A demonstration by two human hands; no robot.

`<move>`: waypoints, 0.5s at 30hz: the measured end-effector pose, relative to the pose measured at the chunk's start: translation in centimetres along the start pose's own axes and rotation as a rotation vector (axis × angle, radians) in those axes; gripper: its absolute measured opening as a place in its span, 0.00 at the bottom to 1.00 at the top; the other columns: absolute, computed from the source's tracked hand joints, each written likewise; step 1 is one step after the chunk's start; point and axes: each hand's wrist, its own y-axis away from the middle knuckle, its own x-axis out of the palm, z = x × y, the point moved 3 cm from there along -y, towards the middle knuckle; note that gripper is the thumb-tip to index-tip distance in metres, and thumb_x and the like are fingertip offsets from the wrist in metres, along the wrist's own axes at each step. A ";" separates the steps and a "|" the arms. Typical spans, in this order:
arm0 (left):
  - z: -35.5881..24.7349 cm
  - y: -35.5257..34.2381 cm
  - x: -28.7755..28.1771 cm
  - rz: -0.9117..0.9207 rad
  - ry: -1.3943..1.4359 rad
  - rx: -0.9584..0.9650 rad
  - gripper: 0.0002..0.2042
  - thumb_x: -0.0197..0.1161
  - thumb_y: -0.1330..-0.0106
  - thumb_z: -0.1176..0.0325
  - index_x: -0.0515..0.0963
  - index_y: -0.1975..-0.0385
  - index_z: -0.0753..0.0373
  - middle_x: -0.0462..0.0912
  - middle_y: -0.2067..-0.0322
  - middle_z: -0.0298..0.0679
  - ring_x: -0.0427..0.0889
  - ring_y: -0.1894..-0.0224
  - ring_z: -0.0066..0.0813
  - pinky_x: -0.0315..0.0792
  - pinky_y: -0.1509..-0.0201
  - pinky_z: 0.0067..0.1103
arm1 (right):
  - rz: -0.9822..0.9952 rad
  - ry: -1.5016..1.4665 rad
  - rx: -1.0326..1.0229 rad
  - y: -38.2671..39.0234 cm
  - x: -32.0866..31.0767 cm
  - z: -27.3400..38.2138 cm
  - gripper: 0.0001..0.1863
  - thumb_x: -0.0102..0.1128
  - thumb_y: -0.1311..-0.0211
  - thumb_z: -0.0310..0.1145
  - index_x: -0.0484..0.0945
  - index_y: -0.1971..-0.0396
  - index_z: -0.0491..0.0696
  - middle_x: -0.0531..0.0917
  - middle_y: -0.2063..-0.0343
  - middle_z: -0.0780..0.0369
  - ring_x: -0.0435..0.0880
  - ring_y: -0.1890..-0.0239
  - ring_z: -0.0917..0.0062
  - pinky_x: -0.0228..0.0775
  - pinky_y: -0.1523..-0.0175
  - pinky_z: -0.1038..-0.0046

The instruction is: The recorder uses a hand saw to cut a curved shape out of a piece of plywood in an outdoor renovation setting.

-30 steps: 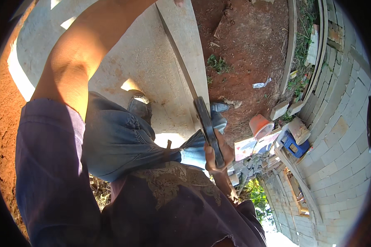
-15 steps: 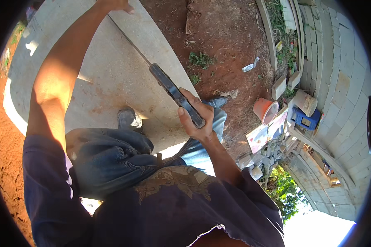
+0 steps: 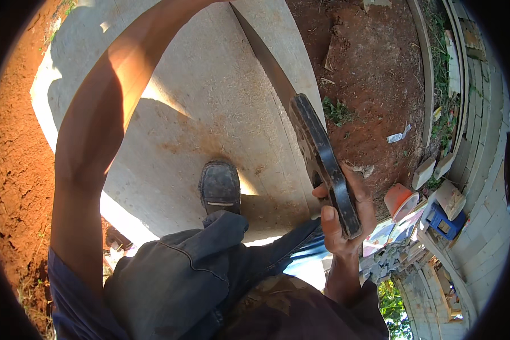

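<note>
Over board (image 3: 209,85), saw (image 3: 307,116) diagonal, forward-left

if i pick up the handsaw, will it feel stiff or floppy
The handsaw would likely flex sideways, given its long, thin blade. It may be handle-heavy, since the black handle looks bulky. That handle's worn, shiny edge might be slightly slippery.

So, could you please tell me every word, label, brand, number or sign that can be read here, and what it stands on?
No text can be read.
Black-handled metal handsaw: no legible marking.
Crumpled white wrapper: too small to tell.
Blue plastic container: too small to tell.
</note>
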 end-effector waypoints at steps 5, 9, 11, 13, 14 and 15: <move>0.0 3.8 -6.0 -0.079 0.082 -0.003 0.27 0.54 0.27 0.51 0.71 0.40 0.70 0.73 0.39 0.55 0.70 0.34 0.46 0.63 0.31 0.34 | -0.086 -0.028 0.158 0.5 -0.6 -0.2 0.29 0.64 0.38 0.42 0.71 0.47 0.34 0.85 0.69 0.53 0.87 0.69 0.76 0.79 0.66 0.78; 2.6 6.4 -7.5 -0.212 -0.072 -0.110 0.24 0.54 0.26 0.54 0.73 0.41 0.68 0.75 0.40 0.51 0.73 0.37 0.41 0.66 0.33 0.34 | -0.087 -0.069 0.181 0.2 -0.3 -0.6 0.30 0.64 0.39 0.44 0.72 0.47 0.34 0.83 0.72 0.55 0.83 0.74 0.78 0.75 0.69 0.79; 2.5 6.5 -7.2 -0.196 -0.114 -0.117 0.24 0.54 0.26 0.54 0.73 0.41 0.68 0.75 0.40 0.50 0.73 0.38 0.41 0.66 0.34 0.34 | -0.094 -0.094 0.172 0.3 -0.5 -0.8 0.30 0.64 0.39 0.44 0.72 0.47 0.34 0.83 0.73 0.55 0.83 0.74 0.78 0.74 0.69 0.78; 1.7 6.5 -6.2 -0.139 -0.039 -0.159 0.23 0.55 0.27 0.54 0.74 0.42 0.67 0.77 0.42 0.49 0.75 0.39 0.41 0.68 0.35 0.33 | -0.102 -0.095 0.142 0.0 -0.4 -0.6 0.28 0.62 0.38 0.42 0.73 0.47 0.34 0.82 0.75 0.57 0.80 0.75 0.79 0.71 0.69 0.77; 1.3 6.0 -5.4 -0.110 0.029 -0.153 0.23 0.55 0.27 0.54 0.74 0.42 0.67 0.77 0.42 0.50 0.75 0.40 0.44 0.68 0.36 0.33 | -0.104 -0.091 0.137 0.0 -0.5 -0.2 0.28 0.62 0.38 0.42 0.73 0.47 0.34 0.82 0.75 0.57 0.80 0.75 0.79 0.71 0.69 0.77; 1.0 5.5 -4.2 -0.080 0.100 -0.147 0.23 0.56 0.27 0.54 0.74 0.42 0.67 0.77 0.43 0.51 0.76 0.40 0.46 0.69 0.37 0.33 | -0.073 -0.008 0.151 0.0 -0.5 0.2 0.28 0.61 0.38 0.40 0.73 0.46 0.34 0.81 0.76 0.58 0.79 0.75 0.80 0.70 0.69 0.77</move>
